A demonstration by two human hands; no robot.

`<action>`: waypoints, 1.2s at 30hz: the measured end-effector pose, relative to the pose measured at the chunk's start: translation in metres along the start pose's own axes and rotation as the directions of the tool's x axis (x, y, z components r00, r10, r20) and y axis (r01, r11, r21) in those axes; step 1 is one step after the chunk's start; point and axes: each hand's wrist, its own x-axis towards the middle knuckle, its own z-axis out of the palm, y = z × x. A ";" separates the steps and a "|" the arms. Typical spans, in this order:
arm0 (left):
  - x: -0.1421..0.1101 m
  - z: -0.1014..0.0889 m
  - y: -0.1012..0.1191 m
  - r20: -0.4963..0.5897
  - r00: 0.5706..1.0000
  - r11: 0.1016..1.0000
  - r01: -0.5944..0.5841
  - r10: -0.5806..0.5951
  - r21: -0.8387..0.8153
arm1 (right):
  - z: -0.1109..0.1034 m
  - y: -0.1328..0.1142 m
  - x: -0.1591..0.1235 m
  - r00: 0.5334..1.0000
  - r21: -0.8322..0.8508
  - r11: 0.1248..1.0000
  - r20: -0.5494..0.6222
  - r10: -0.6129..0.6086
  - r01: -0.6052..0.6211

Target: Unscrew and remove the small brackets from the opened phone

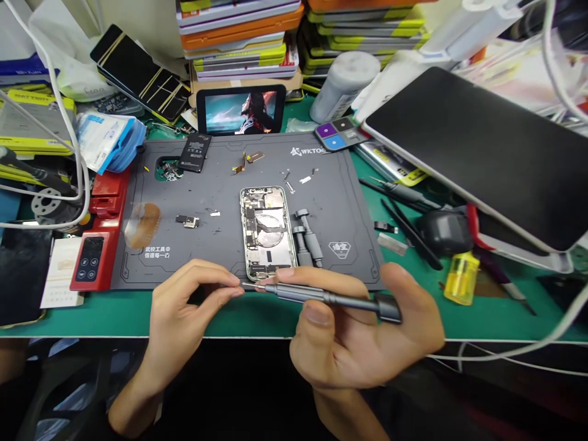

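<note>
In my right hand (353, 343) lies a grey precision screwdriver (321, 296), held level with its thin tip pointing left. My left hand (188, 312) pinches thumb and forefinger together right at that tip; whatever is between them is too small to make out. Just beyond my fingers an opened phone (267, 236) rests on the dark grey mat (206, 190), its inner parts and round coil exposed. Two more short grey screwdrivers (309, 239) lie against its right side. Left of the phone sits a small camera-like module (187, 221).
A phone battery (195, 152), flex cables (248, 160) and tiny metal pieces lie on the mat. A red device (98, 245) borders it on the left. Behind stands a lit screen (241, 110). Black tweezers (411, 236) and a large dark tablet (482, 159) are at right.
</note>
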 end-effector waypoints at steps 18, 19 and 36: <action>-0.001 -0.002 -0.002 0.059 0.998 0.999 -0.032 0.029 0.037 | 0.001 -0.003 0.001 0.999 0.063 0.998 0.050 -0.018 0.014; -0.001 -0.003 -0.002 0.062 0.998 0.999 -0.034 0.031 0.037 | 0.001 -0.003 0.001 0.999 0.068 0.998 0.050 -0.010 0.006; 0.000 -0.002 -0.009 0.083 0.992 0.955 -0.114 0.094 0.275 | -0.003 -0.006 0.015 0.996 -0.154 0.984 -0.008 -0.093 0.091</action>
